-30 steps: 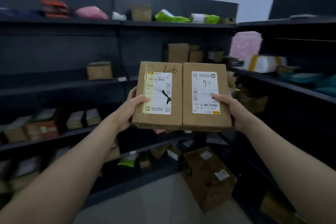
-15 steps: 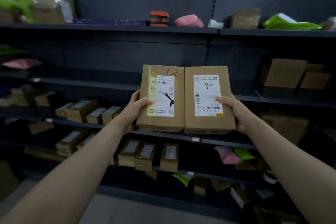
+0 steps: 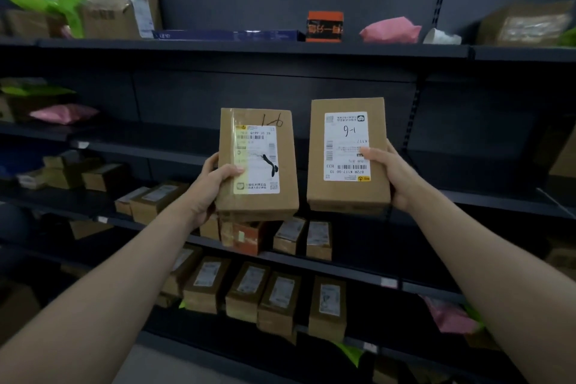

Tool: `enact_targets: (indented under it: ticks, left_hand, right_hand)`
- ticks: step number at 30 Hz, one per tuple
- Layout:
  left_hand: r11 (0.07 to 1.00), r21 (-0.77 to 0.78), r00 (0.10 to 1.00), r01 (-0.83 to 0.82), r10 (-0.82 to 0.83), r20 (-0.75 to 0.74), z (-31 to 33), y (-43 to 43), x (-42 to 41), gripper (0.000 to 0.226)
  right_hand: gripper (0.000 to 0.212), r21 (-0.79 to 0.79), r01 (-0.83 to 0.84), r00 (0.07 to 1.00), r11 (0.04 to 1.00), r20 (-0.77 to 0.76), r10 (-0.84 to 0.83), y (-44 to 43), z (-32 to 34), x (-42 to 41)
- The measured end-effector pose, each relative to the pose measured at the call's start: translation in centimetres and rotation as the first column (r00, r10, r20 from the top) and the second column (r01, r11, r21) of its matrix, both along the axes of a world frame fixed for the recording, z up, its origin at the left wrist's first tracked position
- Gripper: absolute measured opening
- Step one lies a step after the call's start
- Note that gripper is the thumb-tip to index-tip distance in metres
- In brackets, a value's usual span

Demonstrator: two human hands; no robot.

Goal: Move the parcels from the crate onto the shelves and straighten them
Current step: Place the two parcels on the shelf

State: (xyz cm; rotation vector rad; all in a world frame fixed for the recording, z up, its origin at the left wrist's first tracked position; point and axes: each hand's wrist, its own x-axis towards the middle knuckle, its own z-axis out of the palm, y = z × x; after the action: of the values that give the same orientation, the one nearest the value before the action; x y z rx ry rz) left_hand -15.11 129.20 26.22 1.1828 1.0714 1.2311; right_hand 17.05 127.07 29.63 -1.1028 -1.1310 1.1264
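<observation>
In front of the dark metal shelving point(image 3: 280, 51), seen from the one head view, the person holds two brown cardboard parcels up at chest height, one to each hand, a narrow gap between them and neither touching a shelf. The left hand point(image 3: 215, 184) is closed around the lower left edge of the left parcel point(image 3: 257, 165), thumb pressed over the corner of its yellowish label and fingers wrapped behind; the right hand point(image 3: 391, 174) clasps the right edge of the right parcel point(image 3: 347, 156) the same way, thumb lying on the white label. By my reckoning this is the carrying step, with the placing not yet begun: the crate is out of sight, and the parcels hang in front of the bare middle shelf point(image 3: 174, 153). The next move would call for picking an open stretch of that shelf, setting each box down flat or on edge, and squaring it with its neighbours, as the rows of small boxes point(image 3: 265, 299) lower down are squared. Both parcels are flat, rectangular and taped, labels facing the person, the left with a black pen scrawl across its label and handwriting above, the right marked by hand, its print reading upside down.
</observation>
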Motion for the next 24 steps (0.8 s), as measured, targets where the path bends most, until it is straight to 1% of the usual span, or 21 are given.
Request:
enact_targets:
  ticks: [7, 10, 14, 16, 19, 21, 23, 24]
  left_hand:
    - [0.998, -0.028, 0.994, 0.054, -0.056, -0.093, 1.5, 10.8, -5.8, 0.056]
    - [0.997, -0.047, 0.992, 0.067, -0.072, -0.107, 1.5, 14.8, -6.7, 0.056]
    - [0.994, -0.06, 0.988, 0.086, -0.093, -0.122, 1.4, 20.0, -6.9, 0.061]
    - [0.993, -0.065, 0.986, 0.094, -0.102, -0.133, 1.5, 22.3, -6.6, 0.058]
    - [0.991, -0.09, 0.984, 0.098, -0.11, -0.14, 1.7, 25.2, -5.5, 0.052]
    - [0.984, -0.116, 0.977, 0.137, -0.154, -0.15, 2.0, 27.1, -4.8, 0.055]
    - [0.968, -0.164, 0.959, 0.19, -0.219, -0.181, 2.4, 28.9, -4.2, 0.06]
    - [0.96, -0.19, 0.948, 0.206, -0.243, -0.204, 2.6, 29.7, -3.8, 0.057]
  right_hand:
    - [0.053, -0.071, 0.043, 0.997, 0.997, -0.055, -0.047, 10.0, -0.1, -6.0]
    - [0.053, -0.138, 0.047, 0.997, 0.989, -0.056, -0.055, 13.0, 0.4, -7.0]
    - [0.051, -0.189, 0.073, 0.996, 0.979, -0.044, -0.083, 17.4, 1.1, -7.3]
    - [0.047, -0.234, 0.094, 0.995, 0.968, 0.001, -0.097, 19.4, 1.6, -7.3]
    - [0.042, -0.346, 0.133, 0.99, 0.929, 0.097, -0.105, 22.3, 2.0, -6.5]
    - [0.046, -0.41, 0.181, 0.979, 0.894, 0.162, -0.123, 24.0, 2.2, -5.7]
    - [0.046, -0.457, 0.223, 0.97, 0.861, 0.194, -0.148, 25.3, 2.5, -5.0]
    - [0.046, -0.473, 0.224, 0.97, 0.852, 0.196, -0.146, 25.9, 2.7, -4.7]
